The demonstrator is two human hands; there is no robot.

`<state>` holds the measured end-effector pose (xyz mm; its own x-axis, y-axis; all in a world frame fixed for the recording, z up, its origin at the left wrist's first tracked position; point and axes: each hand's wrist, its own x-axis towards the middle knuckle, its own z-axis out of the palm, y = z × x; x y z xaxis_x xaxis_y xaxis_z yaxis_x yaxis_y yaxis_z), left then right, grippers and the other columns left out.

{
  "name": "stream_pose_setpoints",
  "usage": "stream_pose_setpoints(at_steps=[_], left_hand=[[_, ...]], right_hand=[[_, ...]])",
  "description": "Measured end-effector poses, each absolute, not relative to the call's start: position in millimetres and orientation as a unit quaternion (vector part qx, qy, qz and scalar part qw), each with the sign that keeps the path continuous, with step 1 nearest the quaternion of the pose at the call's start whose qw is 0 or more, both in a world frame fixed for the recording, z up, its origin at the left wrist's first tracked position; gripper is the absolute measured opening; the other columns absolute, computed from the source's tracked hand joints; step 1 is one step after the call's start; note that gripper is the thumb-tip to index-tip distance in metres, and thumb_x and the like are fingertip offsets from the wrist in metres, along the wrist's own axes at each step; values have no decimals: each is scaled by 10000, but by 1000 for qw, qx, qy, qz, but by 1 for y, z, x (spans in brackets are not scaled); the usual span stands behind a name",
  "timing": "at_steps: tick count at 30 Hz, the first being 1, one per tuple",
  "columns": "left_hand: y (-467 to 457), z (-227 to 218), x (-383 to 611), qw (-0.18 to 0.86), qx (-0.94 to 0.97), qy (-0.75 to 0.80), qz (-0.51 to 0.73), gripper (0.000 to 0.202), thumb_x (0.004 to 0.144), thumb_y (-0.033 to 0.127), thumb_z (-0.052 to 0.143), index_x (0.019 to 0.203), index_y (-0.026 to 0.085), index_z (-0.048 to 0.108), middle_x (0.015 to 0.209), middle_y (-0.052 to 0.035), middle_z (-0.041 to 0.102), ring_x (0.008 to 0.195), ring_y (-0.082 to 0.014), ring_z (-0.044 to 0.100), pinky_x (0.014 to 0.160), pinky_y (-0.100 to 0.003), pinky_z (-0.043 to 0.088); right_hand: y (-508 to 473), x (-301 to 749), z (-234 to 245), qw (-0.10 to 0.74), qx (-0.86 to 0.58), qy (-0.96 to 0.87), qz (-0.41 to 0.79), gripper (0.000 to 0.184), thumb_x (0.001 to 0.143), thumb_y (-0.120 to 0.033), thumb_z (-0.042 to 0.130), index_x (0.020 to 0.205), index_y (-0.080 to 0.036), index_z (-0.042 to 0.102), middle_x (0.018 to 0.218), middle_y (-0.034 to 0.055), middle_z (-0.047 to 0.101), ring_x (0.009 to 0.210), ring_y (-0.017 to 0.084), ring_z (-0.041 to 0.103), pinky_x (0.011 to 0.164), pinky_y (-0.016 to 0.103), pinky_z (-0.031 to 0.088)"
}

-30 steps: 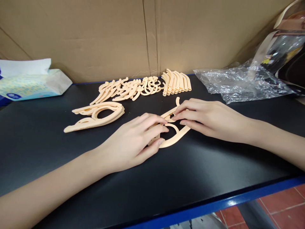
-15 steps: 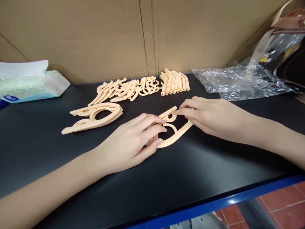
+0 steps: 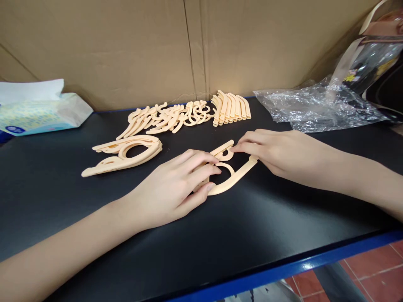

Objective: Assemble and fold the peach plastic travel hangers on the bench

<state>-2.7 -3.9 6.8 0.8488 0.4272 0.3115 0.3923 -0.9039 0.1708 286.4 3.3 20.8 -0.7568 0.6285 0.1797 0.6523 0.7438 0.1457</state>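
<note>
Left hand clasps a smooth, looped cream frame; right hand curls at its ends, grip unclear, crinkled film beyond

Slim, bare forearms, narrow wrists, slender-fingered bare hands
</note>
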Motion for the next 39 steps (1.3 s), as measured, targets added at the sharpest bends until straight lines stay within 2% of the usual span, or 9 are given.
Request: stream_pose_setpoints(at_steps=[12, 18, 25, 39], left_hand=[[-3, 9, -2, 45, 961, 217, 167, 300, 1106, 221, 426, 1253, 143, 676, 1341, -126, 683, 1266, -252, 628, 1056, -380, 525], [-3, 7, -3, 52, 960, 214, 173, 284, 1099, 215, 441, 1251, 159, 674, 1344, -107, 677, 1251, -236, 620, 1064, -355, 505], [-3, 5, -3, 55, 959, 210, 183, 272, 1091, 200, 448, 1237, 154, 674, 1350, -103, 674, 1234, -225, 621, 1063, -333, 499], [-2, 1, -4, 51, 959, 211, 184, 287, 1108, 228, 426, 1248, 148, 664, 1339, -100, 668, 1259, -227, 603, 1075, -342, 474]], right_hand=[[4, 287, 21, 55, -335, -936, -98, 404, 993, -99, 419, 1309, -178, 658, 1151, 98, 717, 940, 231, 717, 734, 335, 530], [4, 287, 21, 59, -333, -935, -104, 428, 974, -66, 410, 1312, -171, 651, 1158, 100, 717, 937, 235, 715, 737, 342, 527], [5, 288, 20, 58, -331, -936, -104, 392, 1018, -121, 385, 1298, -175, 654, 1142, 98, 708, 940, 235, 709, 739, 340, 519], [4, 287, 19, 68, -314, -937, -135, 374, 1022, -112, 382, 1267, -137, 664, 1129, 119, 702, 933, 251, 708, 707, 345, 504]])
